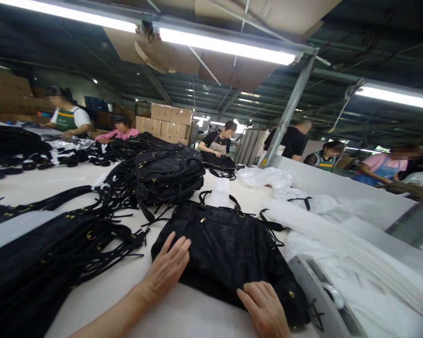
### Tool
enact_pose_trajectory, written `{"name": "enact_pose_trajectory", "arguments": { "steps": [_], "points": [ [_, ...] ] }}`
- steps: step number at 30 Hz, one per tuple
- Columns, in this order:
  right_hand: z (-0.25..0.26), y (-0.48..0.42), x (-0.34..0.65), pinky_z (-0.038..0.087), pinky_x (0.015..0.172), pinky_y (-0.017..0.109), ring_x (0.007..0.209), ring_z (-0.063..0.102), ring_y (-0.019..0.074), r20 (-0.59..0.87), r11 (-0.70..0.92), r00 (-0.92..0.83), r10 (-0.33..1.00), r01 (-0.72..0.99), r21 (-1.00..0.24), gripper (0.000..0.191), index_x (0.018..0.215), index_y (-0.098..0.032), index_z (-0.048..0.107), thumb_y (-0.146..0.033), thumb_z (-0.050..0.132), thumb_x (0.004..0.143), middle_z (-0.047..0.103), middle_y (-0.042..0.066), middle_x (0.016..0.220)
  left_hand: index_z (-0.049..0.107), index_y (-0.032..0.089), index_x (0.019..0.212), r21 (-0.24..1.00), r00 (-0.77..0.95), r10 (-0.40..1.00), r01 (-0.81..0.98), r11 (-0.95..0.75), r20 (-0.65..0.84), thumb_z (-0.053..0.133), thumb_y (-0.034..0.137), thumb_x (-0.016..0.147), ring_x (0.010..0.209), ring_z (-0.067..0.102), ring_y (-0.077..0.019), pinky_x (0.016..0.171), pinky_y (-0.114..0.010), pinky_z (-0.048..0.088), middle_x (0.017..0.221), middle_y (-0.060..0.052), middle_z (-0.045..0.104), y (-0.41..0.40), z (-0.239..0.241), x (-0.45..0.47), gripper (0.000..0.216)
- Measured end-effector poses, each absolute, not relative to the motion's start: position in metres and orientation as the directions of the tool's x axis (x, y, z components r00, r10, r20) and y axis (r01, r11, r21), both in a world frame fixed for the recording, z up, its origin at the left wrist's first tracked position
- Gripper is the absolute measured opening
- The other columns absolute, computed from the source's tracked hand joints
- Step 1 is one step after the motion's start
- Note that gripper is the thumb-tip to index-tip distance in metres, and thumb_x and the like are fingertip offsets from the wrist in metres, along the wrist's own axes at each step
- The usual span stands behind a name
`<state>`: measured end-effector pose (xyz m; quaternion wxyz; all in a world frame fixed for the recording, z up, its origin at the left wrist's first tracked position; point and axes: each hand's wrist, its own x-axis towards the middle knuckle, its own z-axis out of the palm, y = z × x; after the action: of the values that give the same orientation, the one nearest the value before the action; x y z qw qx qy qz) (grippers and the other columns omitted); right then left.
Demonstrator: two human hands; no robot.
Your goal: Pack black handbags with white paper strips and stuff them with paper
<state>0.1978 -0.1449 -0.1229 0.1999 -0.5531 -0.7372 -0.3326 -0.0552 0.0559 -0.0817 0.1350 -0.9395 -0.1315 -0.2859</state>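
Note:
A black handbag (225,244) lies flat in front of me on the white table, its two short handles pointing away. A white paper tag (220,193) shows between the handles. My left hand (171,260) rests on the bag's left part, fingers stretched out over the surface. At the near right edge of the bag, my right hand (264,306) has its fingers bent and pressed on the material, closed on that edge. The underside of the bag and the right fingertips are partly hidden.
Stacked black bags (169,171) stand beyond, and more black bags with dangling straps (66,253) lie left. White plastic sheets (345,244) and a grey tape dispenser (320,293) are at the right. Several people work around, one person (220,141) across the table. A metal post (291,105) rises behind.

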Motion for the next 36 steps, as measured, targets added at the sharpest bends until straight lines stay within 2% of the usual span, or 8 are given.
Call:
{"name": "enact_pose_trajectory", "arguments": {
  "steps": [3,5,8,10,11,18,25,36],
  "points": [
    [-0.120,-0.144,0.196,0.041,0.073,0.034,0.073,0.058,0.0161,0.679,0.156,-0.298,0.671,0.952,0.263,0.025,0.097,-0.022,0.066,-0.013,0.043,0.096,0.066,0.003,0.081,0.040,0.014,0.138,-0.144,0.783,0.158,0.301,-0.943,0.602,0.048,0.015,0.088,0.138,0.029,-0.0326,0.113,-0.054,0.024,0.149,-0.017,0.037,0.032,-0.068,-0.041,0.051],
    [-0.119,-0.145,0.196,0.040,0.074,0.034,0.073,0.058,0.0160,0.683,0.151,-0.302,0.665,0.950,0.273,0.025,0.097,-0.021,0.066,-0.012,0.043,0.096,0.066,0.003,0.081,0.036,0.019,0.143,-0.174,0.802,0.091,0.236,-0.956,0.591,0.049,0.017,0.091,0.137,0.031,-0.0329,0.112,-0.055,0.023,0.148,-0.015,0.038,0.021,-0.064,-0.030,0.053],
    [-0.119,-0.146,0.196,0.039,0.077,0.034,0.075,0.058,0.0158,0.662,0.158,-0.324,0.676,0.941,0.300,0.025,0.099,-0.020,0.065,-0.011,0.042,0.096,0.066,0.003,0.082,0.057,0.019,0.116,-0.222,0.859,-0.053,0.072,-0.972,0.510,0.051,0.017,0.095,0.106,0.054,-0.0245,0.097,-0.042,0.038,0.112,-0.008,0.062,0.018,-0.074,-0.015,0.022],
    [-0.118,-0.148,0.195,0.039,0.078,0.035,0.074,0.057,0.0160,0.649,0.171,-0.335,0.683,0.937,0.304,0.025,0.100,-0.020,0.065,-0.011,0.042,0.095,0.066,0.003,0.082,0.058,0.019,0.088,-0.197,0.879,-0.086,0.009,-0.980,0.470,0.056,0.019,0.094,0.081,0.054,-0.0192,0.079,-0.036,0.041,0.085,-0.002,0.061,0.022,-0.086,-0.009,0.006],
    [-0.116,-0.148,0.194,0.039,0.077,0.035,0.074,0.057,0.0163,0.648,0.180,-0.336,0.684,0.938,0.297,0.025,0.099,-0.020,0.065,-0.011,0.042,0.094,0.066,0.003,0.082,0.055,0.019,0.080,-0.179,0.882,-0.085,-0.001,-0.984,0.463,0.058,0.020,0.093,0.075,0.052,-0.0181,0.074,-0.035,0.040,0.079,0.000,0.058,0.024,-0.092,-0.007,0.013],
    [-0.079,-0.140,0.174,0.042,0.070,0.034,0.077,0.056,0.0210,0.481,0.090,-0.123,0.868,0.992,0.091,0.042,0.118,-0.019,0.058,-0.012,0.056,0.077,0.064,0.006,0.091,0.050,0.019,0.075,-0.085,0.847,-0.030,0.018,-0.996,0.530,0.050,0.012,0.092,0.071,0.046,-0.0180,0.071,-0.035,0.033,0.077,-0.001,0.055,0.031,-0.106,-0.009,0.019],
    [-0.106,-0.136,0.161,0.035,0.059,0.032,0.062,0.049,0.0174,0.534,0.189,-0.361,0.764,0.918,0.349,0.036,0.123,-0.011,0.058,-0.007,0.042,0.091,0.058,0.003,0.070,0.048,0.019,0.073,-0.063,0.815,-0.016,0.024,-0.998,0.580,0.046,0.011,0.093,0.068,0.043,-0.0177,0.069,-0.035,0.031,0.074,-0.001,0.053,0.031,-0.111,-0.012,0.022],
    [-0.091,-0.145,0.169,0.042,0.067,0.030,0.077,0.054,0.0180,0.228,0.215,-0.210,0.951,0.977,0.003,0.052,0.133,-0.021,0.053,-0.004,0.047,0.084,0.059,0.004,0.087,0.053,0.018,0.078,-0.118,0.878,-0.079,-0.026,-0.993,0.472,0.060,0.015,0.090,0.073,0.047,-0.0169,0.071,-0.033,0.034,0.079,0.000,0.056,0.030,-0.103,-0.027,0.014]
  ]
}}
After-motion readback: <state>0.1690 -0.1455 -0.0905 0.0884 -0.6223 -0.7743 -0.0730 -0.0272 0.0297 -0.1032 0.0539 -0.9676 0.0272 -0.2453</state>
